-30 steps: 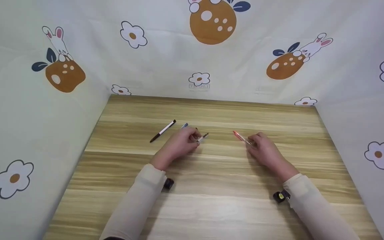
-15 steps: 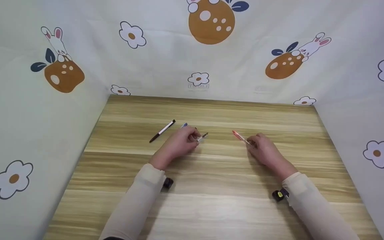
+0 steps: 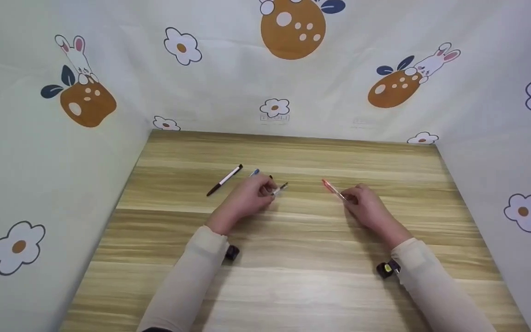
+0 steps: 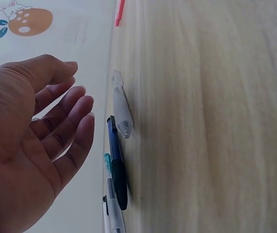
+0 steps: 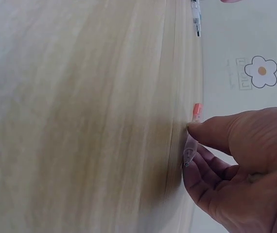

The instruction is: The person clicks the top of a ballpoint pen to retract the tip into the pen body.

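Note:
My left hand (image 3: pixel 247 198) is over the left group of pens, its fingers loosely bent and holding nothing in the left wrist view. Beside its fingertips lies a clear pen with a pale grip (image 4: pixel 122 109). A blue pen with a dark grip (image 4: pixel 116 165) lies closer to that camera, with another clear pen (image 4: pixel 112 206) at the lower edge. At the right, my right hand (image 3: pixel 369 210) pinches a clear pen with a red end (image 3: pixel 332 188) between thumb and fingers. Its red tip (image 5: pixel 197 110) points away from the hand, close over the table.
A white pen with dark ends (image 3: pixel 225 180) lies left of my left hand on the wood-grain table (image 3: pixel 302 258). Pale walls (image 3: pixel 219 87) printed with flowers and rabbits enclose the table at the back and both sides.

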Motion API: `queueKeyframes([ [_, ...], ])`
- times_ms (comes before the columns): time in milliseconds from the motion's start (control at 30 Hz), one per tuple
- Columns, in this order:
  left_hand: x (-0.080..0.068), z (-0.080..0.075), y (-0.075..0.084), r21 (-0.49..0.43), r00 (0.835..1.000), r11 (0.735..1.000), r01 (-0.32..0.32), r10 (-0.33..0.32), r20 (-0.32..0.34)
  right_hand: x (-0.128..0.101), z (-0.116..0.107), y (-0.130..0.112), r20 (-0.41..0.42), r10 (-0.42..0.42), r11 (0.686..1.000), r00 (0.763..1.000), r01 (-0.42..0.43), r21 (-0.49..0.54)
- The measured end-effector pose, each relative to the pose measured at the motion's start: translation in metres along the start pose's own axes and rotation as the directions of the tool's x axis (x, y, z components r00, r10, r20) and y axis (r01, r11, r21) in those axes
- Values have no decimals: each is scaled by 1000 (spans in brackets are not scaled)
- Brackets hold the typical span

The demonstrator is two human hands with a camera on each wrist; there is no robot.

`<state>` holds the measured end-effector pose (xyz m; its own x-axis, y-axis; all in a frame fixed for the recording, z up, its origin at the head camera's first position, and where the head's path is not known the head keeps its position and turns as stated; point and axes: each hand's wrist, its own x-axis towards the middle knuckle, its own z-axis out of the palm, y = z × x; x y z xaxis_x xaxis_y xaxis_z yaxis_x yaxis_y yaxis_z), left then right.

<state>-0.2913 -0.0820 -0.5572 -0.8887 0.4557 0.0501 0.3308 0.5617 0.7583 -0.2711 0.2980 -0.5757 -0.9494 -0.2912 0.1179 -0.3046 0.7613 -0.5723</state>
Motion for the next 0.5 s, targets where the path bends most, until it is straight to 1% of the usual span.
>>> queueKeyframes([
  [267,0,0,0,-18,1000,1000,11,-11,12,0,0,0,10,9,1000,1000,-9,4],
  [500,0,0,0,-17,1000,1000,12,-11,8,1,0,0,4,9,1000,1000,-9,10],
])
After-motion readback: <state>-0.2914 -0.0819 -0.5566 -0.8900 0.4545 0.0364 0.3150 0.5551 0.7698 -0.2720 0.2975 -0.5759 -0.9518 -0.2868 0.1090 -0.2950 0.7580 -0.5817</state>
